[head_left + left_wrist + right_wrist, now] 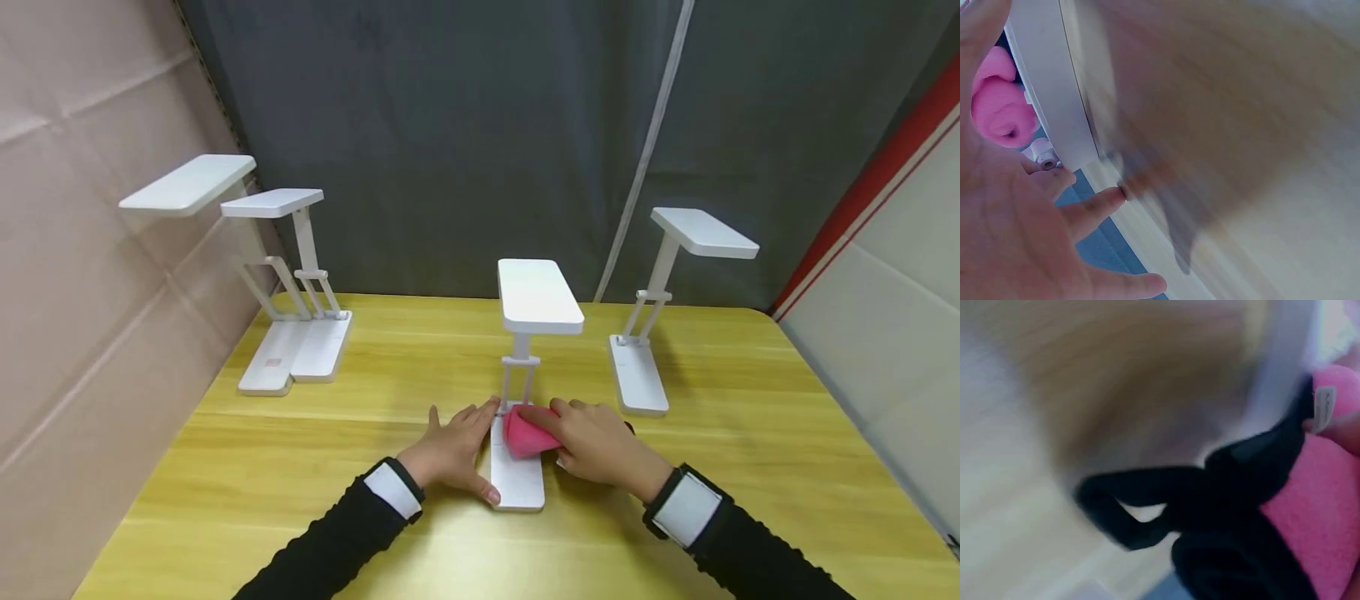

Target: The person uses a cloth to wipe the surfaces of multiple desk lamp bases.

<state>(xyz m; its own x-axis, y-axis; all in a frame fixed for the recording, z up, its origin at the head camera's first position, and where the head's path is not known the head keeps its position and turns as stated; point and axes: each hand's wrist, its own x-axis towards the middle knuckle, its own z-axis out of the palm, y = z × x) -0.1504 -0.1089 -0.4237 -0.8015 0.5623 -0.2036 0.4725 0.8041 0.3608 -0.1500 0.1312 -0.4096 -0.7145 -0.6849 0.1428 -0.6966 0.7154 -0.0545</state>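
A white folding desk lamp [538, 292] stands upright at the middle of the table, its base [517, 492] towards me. In my right hand [600, 442] is a bunched pink cloth [525, 435], lying on the base near the foot of the stem. The right wrist view shows black fabric [1229, 494] and a small white label [1324, 407] along with the pink. My left hand [453, 446] rests against the base's left side, fingers spread and mostly straight. From the left wrist, the base edge [1054, 81] shows beside those fingers.
Two more white lamps, one with its head [187, 185] raised high and one with a lower head [272, 202], stand close together at the back left. Another lamp [705, 232] stands at the back right. A dark curtain [420, 150] hangs behind the wooden table [247, 500].
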